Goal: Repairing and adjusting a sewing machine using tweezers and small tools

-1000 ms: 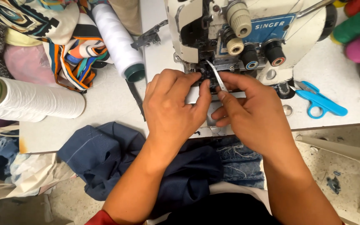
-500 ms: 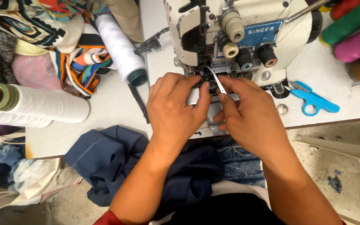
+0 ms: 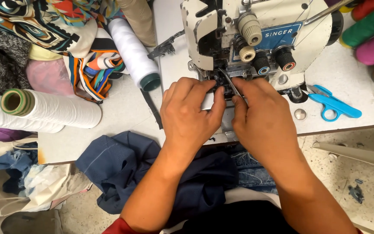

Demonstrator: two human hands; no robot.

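both hands at the needle area of the sewing machine

left hand curls, fingertips on the dark parts at its 1 o'clock; right hand pinches thin metal tweezers, long axis running 11 to 5, tip at the same spot. both equally near; blue snips lie at 3 o'clock.

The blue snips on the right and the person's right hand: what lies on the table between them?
In the head view, a small round silvery disc lies on the white table between the blue snips and the right hand; otherwise bare.
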